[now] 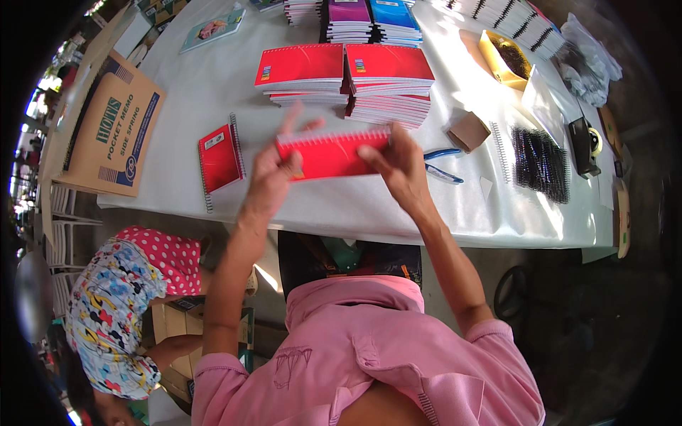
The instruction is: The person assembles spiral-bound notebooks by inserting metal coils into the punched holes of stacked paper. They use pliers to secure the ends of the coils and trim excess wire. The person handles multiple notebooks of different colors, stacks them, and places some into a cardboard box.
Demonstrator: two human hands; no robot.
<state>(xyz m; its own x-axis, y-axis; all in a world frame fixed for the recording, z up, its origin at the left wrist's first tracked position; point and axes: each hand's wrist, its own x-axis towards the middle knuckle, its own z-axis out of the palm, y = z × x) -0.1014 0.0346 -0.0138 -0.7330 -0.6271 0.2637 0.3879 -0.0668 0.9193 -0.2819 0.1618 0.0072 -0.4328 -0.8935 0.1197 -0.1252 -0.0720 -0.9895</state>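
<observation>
Between my hands, above the near part of the table, is a red notebook with a row of holes or coil along its top edge; blur hides which. My left hand grips its left end, thumb in front and some fingers raised and smeared by motion. Its right end is pinched in my right hand, with the thumb across the cover. To the left lies another red notebook, a dark spiral coil running past its edge. Just beyond my hands stand two stacks of red notebooks. Blue-handled pliers rest right of my right hand.
Purple notebooks and blue notebooks are piled at the back. Black spiral coils, a small brown box, a yellow container and a tape dispenser sit right. A carton stands left; a person bends below.
</observation>
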